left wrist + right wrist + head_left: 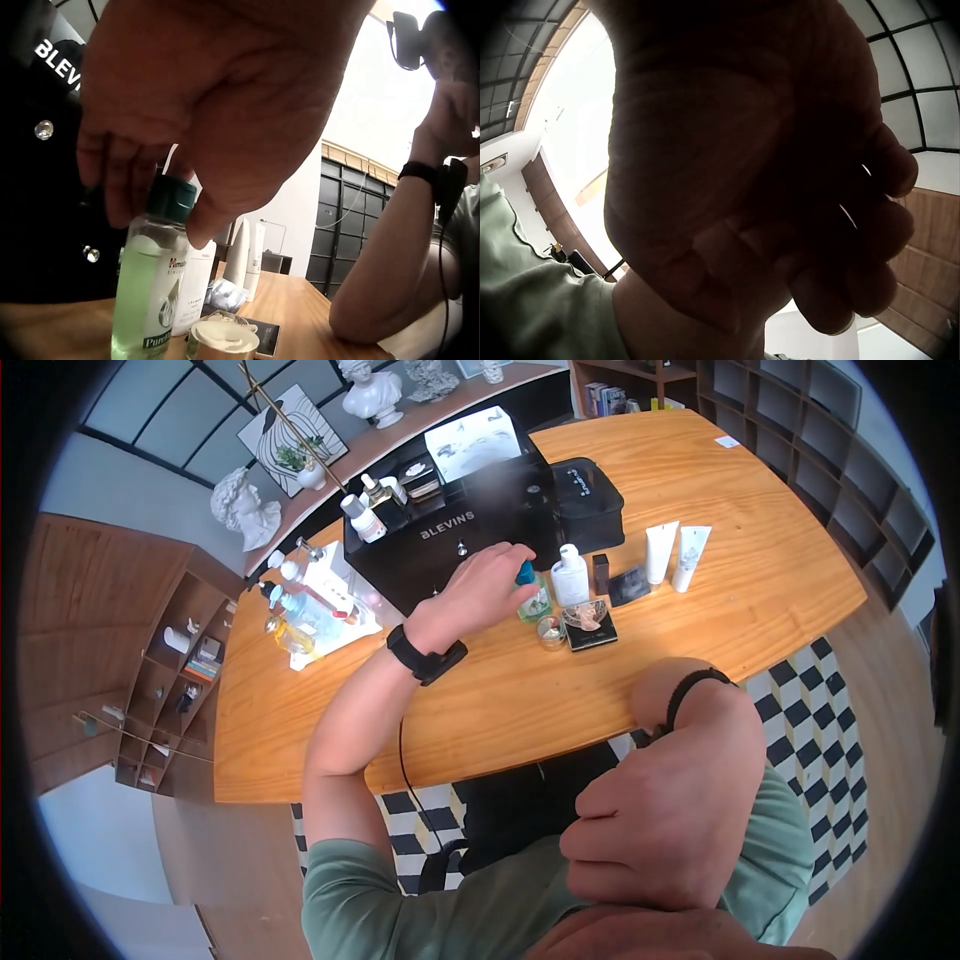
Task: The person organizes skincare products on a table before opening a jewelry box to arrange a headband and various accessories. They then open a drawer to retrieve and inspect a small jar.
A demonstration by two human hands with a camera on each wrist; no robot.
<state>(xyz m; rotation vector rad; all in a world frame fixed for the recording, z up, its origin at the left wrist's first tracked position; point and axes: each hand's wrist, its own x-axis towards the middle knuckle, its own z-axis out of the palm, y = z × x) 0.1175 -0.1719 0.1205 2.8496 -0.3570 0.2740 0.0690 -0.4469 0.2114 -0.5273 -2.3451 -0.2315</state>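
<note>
My left hand (485,590) reaches down to a green bottle (535,605) in front of the black case (455,550). Seen from the left wrist, this hand (202,112) has its thumb and fingers around the dark green cap (171,199) of the upright bottle (142,292). My right hand (670,810) is raised close to the head, its elbow resting on the table; the right wrist view shows this hand (772,172) with loosely bent fingers and nothing visible in them. A white bottle (570,578) and a small jar (551,631) stand beside the green bottle.
Two white tubes (660,552), a dark sachet (630,586) and a black compact (593,637) are on the table (470,710) to the right. Several pump bottles (310,615) stand at the left. Behind is a black pouch (588,505).
</note>
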